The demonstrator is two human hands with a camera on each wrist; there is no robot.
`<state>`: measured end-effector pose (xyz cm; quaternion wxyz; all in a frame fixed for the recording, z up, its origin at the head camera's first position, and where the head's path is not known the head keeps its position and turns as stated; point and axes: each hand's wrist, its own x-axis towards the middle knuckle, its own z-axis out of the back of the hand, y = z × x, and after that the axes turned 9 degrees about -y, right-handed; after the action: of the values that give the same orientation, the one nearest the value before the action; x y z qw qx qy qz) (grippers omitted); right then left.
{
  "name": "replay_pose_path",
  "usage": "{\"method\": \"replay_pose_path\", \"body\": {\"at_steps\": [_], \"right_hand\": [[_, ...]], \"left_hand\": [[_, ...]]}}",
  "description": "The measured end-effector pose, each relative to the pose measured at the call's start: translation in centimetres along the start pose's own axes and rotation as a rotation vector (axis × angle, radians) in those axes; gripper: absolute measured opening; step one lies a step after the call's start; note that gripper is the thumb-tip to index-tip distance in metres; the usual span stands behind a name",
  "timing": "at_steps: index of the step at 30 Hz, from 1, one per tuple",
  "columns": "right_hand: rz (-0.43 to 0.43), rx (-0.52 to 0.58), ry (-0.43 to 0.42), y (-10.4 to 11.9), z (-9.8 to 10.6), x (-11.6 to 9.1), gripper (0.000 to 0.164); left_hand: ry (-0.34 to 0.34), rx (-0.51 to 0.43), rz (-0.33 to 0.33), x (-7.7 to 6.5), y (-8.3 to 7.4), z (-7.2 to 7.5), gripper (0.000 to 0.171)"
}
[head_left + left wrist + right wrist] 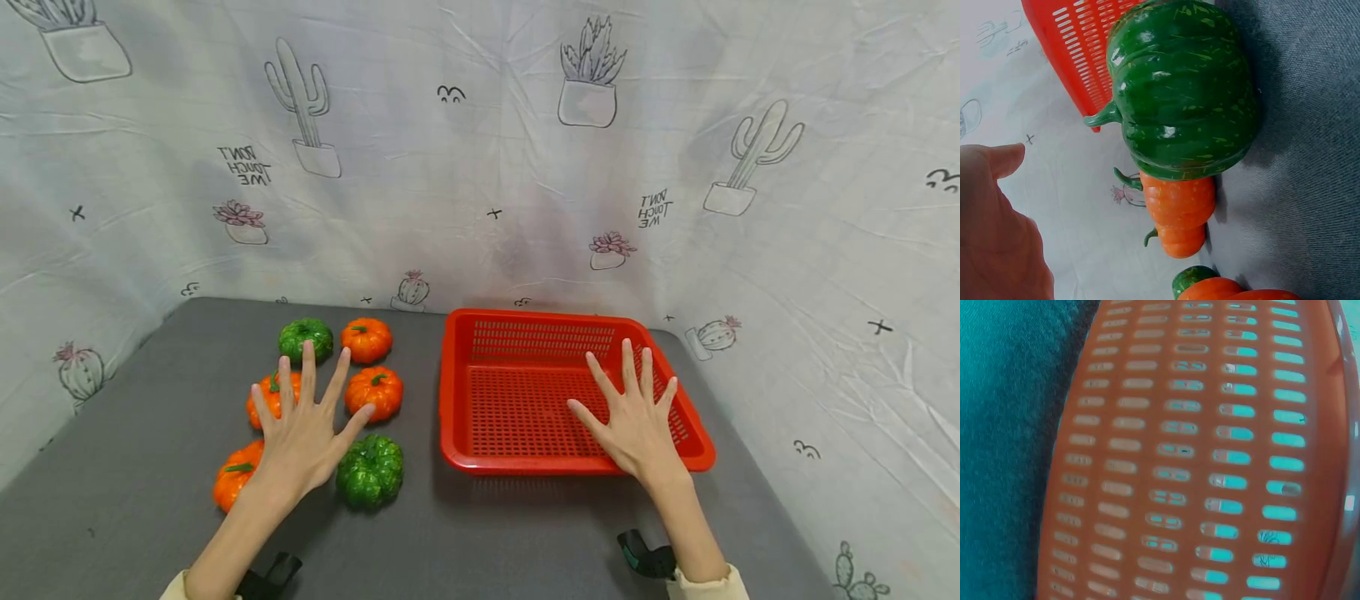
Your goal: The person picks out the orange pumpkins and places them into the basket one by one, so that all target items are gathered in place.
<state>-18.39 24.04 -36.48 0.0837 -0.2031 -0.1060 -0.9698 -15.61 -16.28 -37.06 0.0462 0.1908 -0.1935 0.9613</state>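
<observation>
My left hand [300, 437] hovers with spread fingers over a group of small pumpkins and holds nothing. Just right of its wrist sits a green pumpkin [371, 472], which looms large in the left wrist view [1185, 90]. Orange pumpkins [374, 392] [367, 340] lie past the thumb. Two more orange pumpkins [238, 475] [264, 402] are partly hidden behind the hand and forearm. A second green pumpkin [306, 340] is at the back. My right hand [637, 425], fingers also spread, is above the right front part of a red plastic basket [525, 466] and grips nothing.
The basket's slotted wall [1166, 450] fills the right wrist view. A grey cloth [510, 550] covers the table. Behind and beside it hangs a white sheet [480, 167] printed with cacti. Black straps [647, 557] show by both wrists.
</observation>
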Motion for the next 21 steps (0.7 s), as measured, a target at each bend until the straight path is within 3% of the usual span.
{"method": "replay_pose_path", "body": {"at_steps": [7,21], "right_hand": [[-0.038,-0.015,-0.005,-1.7,1.3,-0.4,0.076],[-0.1,-0.083,0.059,-9.2,3.9,-4.8,0.073]], "left_hand": [[0.002,-0.01,-0.005,0.1,0.0,0.1,0.079],[0.036,-0.013,0.011,-1.1,0.9,0.4,0.079]]}}
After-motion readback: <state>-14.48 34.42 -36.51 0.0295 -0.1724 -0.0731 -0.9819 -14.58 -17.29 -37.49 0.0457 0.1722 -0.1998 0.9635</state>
